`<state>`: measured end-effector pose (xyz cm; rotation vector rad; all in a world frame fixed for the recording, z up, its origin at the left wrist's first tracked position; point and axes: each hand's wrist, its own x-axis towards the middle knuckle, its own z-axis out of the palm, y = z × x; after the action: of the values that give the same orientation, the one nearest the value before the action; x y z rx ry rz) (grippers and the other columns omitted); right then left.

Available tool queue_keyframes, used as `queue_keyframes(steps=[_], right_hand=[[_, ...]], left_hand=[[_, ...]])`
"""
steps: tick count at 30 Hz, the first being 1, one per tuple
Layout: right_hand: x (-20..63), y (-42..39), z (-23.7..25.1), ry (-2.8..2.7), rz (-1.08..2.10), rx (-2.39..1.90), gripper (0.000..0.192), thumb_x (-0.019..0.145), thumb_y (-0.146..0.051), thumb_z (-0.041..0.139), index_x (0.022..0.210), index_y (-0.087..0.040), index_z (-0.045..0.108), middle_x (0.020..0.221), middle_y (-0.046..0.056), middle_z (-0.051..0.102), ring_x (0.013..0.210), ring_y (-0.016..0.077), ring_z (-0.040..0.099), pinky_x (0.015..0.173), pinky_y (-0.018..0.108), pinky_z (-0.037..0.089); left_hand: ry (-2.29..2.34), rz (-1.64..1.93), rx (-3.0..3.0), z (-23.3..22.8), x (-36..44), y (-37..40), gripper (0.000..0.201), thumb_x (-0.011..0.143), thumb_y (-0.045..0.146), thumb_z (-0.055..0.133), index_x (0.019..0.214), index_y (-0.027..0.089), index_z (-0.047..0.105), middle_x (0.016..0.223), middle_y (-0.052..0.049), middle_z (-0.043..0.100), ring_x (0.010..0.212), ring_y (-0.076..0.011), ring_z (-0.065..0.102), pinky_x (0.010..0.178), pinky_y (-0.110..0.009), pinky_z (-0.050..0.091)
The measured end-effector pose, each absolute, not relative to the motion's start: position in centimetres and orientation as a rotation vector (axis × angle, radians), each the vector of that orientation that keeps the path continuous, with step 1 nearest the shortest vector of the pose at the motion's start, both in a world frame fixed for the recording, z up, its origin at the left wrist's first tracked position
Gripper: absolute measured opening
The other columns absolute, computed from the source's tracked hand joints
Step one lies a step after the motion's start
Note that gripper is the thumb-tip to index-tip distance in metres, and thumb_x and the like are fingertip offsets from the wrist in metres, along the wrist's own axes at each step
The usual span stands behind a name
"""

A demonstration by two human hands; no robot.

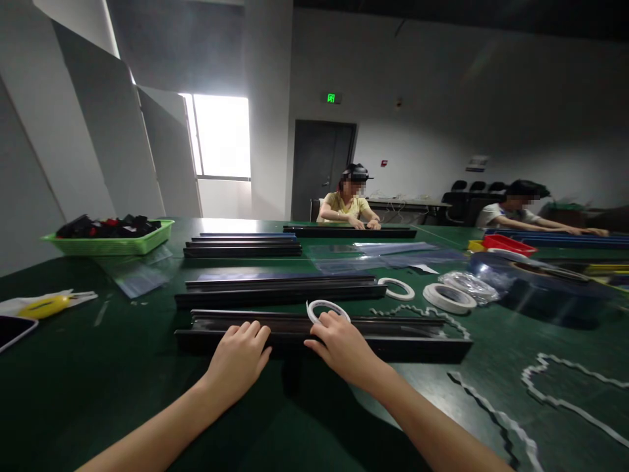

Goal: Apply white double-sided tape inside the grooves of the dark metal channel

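In front of me a long black channel-shaped profile point(407, 349) lies crosswise on the green table. My left hand point(238, 360) grips its near wall left of the middle, the fingers curled over the top edge. Further right, my right hand point(341, 347) holds a narrow white tape roll point(328, 305) tilted over the channel, its fingers closed round the lower rim. A second black profile point(280, 293) lies just behind, parallel to the first. The palms and the fingertips inside the channel are hidden.
White tape rolls point(449, 297) and a big roll of clear film point(545, 295) stand to the right. Crinkled white strips point(501, 416) curl nearby. At left are a green basket point(113, 244) and a yellow-handled tool point(44, 306). Two people work across the table.
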<state>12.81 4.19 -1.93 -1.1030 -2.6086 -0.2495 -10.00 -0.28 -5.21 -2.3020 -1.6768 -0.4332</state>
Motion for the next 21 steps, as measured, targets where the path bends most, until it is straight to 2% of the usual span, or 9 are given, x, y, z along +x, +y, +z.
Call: queue_keyframes(steps=[5,12,19,21], right_hand=[[12.5,4.7,-2.6,-2.618,-0.275,-1.12,0.028,0.091,-0.034,0.044,0.081,-0.017,0.063,0.089,0.008,0.06,0.084,0.0194,0.051,0.076,0.034,0.04],[13.5,4.6,-0.7,-2.7,-0.191,-1.145,0.032,0.09,-0.037,0.044,0.079,-0.017,0.066,0.086,0.008,0.061,0.081,0.0186,0.052,0.074,0.032,0.038],[15.1,4.2,0.7,-2.722,-0.133,-1.202,0.033,0.084,-0.041,0.051,0.066,-0.016,0.064,0.076,0.007,0.058,0.078,0.0184,0.051,0.073,0.032,0.037],[14.9,4.1,0.5,-2.698,-0.129,-1.186,0.034,0.084,-0.043,0.051,0.068,-0.016,0.063,0.078,0.006,0.058,0.079,0.0185,0.051,0.074,0.032,0.038]], left_hand=[[-1.68,-0.435,-2.307,-5.1,-10.0,-0.2,0.023,0.088,0.029,0.042,0.105,0.021,0.055,0.096,-0.006,0.061,0.091,-0.0229,0.055,0.08,-0.038,0.039],[-1.701,-0.43,-2.338,-4.8,-9.9,-0.4,0.024,0.088,0.03,0.043,0.106,0.021,0.055,0.098,-0.006,0.062,0.092,-0.0219,0.056,0.081,-0.036,0.04],[-1.756,-0.417,-2.401,-4.5,-9.8,-0.6,0.024,0.087,0.035,0.044,0.101,0.021,0.057,0.098,-0.006,0.063,0.091,-0.0223,0.057,0.077,-0.035,0.041],[-1.773,-0.407,-2.411,-4.5,-9.7,-0.7,0.024,0.087,0.036,0.044,0.1,0.021,0.057,0.096,-0.006,0.063,0.09,-0.0221,0.057,0.076,-0.035,0.041]])
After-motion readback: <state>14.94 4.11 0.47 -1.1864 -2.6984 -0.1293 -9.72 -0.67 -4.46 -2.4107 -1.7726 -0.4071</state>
